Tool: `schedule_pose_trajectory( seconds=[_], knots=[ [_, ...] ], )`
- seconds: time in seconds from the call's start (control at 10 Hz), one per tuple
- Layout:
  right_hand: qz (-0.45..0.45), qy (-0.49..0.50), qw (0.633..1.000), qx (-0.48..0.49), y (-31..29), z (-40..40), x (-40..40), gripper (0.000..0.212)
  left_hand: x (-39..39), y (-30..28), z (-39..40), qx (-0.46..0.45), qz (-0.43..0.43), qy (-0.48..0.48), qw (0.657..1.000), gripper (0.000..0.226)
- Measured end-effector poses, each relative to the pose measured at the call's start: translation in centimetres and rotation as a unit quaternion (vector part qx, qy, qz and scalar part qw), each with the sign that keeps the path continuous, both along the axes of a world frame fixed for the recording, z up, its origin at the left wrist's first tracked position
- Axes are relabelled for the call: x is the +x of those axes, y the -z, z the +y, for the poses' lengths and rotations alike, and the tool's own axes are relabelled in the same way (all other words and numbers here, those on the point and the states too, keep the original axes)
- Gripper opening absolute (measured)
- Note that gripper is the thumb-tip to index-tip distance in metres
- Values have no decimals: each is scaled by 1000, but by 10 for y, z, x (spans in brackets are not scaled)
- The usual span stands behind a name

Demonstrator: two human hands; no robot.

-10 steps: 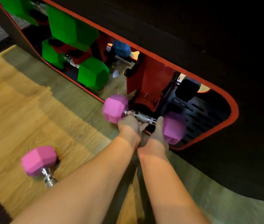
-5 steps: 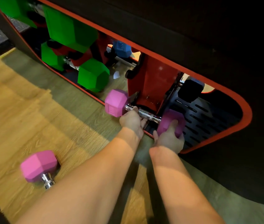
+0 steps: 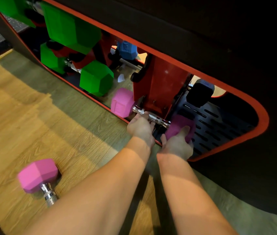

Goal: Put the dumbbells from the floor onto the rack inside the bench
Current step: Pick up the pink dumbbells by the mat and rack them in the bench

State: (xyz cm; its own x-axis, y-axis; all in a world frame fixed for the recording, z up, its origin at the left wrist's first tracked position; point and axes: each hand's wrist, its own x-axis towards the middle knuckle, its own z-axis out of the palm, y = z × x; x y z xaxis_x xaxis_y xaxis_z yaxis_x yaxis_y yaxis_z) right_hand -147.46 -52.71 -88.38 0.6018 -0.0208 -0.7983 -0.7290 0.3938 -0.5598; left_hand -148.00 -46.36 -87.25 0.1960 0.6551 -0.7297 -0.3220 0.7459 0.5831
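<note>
**Pink dumbbell held at the bench opening**

Both hands hold one pink dumbbell (image 3: 153,116) at the lower edge of the bench's red-rimmed opening (image 3: 259,126). The left hand (image 3: 141,128) has its fingers clenched round the chrome handle, close to the left pink head. The right hand (image 3: 178,145) is cupped on the right pink head, its fingers pressed against the near face, thumb spread toward the left hand. The dumbbell lies roughly level across the foot of a red rack upright (image 3: 159,89), its left head outside that upright and its right head over a black slotted tray (image 3: 219,126). Whether the bar already rests on the rack cannot be told.

A second pink dumbbell (image 3: 39,178) lies on the wooden floor (image 3: 24,126), well apart to the left, partly hidden by the left forearm.

Inside the bench, green dumbbells (image 3: 97,80) sit to the left of the upright, a blue one (image 3: 127,50) shows further back, and a black one (image 3: 200,92) sits just above the slotted tray.
</note>
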Motion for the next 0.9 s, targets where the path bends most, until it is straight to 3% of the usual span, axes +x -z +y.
schedule_pose_trajectory(
  seconds=[0.1, 0.2, 0.6, 0.8, 0.9],
  knots=[
    [-10, 60, 997, -45, -27, 0, -3, 70, 4, 5, 0, 10, 15, 3, 1000, 33],
    [-24, 71, 995, -64, -23, -6, 7, 47, 5, 3, 0, 20, 33, 6, 999, 30],
    [-165, -51, 957, -233, -5, -14, -13, 28, 9, -2, 20, 10, 92, 104, 990, 8],
    [-136, -48, 972, -184, -9, -12, -2, 32, 12, 6, 9, 63, 108, 119, 985, 20],
    [-145, -51, 965, -211, -9, -10, -6, 36, 9, 5, 12, 60, 92, 131, 985, 19]
  ],
)
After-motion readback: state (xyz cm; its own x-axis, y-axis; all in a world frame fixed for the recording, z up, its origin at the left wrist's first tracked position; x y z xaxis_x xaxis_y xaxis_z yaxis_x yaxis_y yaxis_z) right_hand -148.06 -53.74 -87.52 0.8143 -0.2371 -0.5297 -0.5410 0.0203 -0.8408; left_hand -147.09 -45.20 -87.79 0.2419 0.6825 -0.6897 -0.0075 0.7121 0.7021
